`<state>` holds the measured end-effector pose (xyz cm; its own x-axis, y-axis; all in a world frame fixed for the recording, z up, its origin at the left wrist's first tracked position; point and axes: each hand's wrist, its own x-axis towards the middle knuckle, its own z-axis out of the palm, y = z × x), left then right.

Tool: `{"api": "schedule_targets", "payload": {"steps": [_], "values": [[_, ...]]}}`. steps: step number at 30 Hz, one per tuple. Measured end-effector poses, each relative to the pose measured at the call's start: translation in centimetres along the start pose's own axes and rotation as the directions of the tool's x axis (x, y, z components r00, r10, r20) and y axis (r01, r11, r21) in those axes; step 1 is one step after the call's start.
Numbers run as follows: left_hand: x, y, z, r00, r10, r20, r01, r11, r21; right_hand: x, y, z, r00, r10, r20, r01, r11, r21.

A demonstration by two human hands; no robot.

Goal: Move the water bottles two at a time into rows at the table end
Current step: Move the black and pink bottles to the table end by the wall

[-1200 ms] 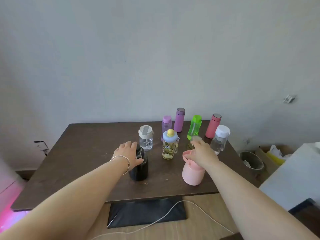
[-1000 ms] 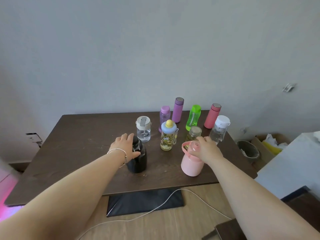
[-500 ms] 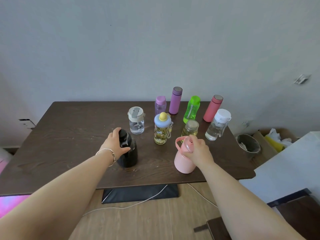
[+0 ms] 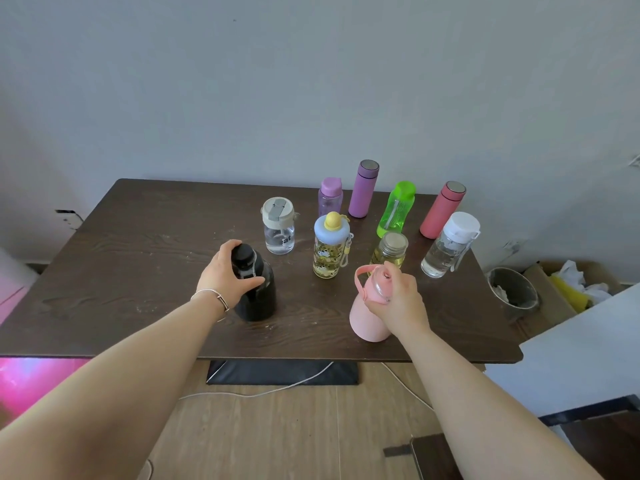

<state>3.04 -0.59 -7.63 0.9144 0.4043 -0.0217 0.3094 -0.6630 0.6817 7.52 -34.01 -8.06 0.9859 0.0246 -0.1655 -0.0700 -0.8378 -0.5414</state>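
Centrally, I see the dark table; my left hand grasps the black bottle at lower centre, my right hand grasps the pink bottle beside it; eight bottles stand upper right.

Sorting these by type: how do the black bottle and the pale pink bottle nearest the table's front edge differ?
The black round-bodied bottle is dark with a plain black cap; the pale pink wide-bodied bottle has a pink carry loop at its lid. The left hand wraps the black bottle's neck from the side; the right hand covers the pink bottle's top. Both are squat, upright, and on the dark wooden table.
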Motion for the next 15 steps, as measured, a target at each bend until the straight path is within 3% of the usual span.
{"api": "schedule_targets", "payload": {"steps": [7,15], "values": [[-1.5,-0.1,-0.1,0.995,-0.054,-0.085,0.049,0.997,-0.051,0.1,-2.1,0.6,0.991,-0.123,0.052,0.122,0.992,0.007],[-2.8,-0.6,-4.6,0.961,-0.159,-0.225,0.138,0.985,-0.107,0.6,-9.2,3.2,0.918,-0.355,0.175,0.353,0.935,0.044]]}}
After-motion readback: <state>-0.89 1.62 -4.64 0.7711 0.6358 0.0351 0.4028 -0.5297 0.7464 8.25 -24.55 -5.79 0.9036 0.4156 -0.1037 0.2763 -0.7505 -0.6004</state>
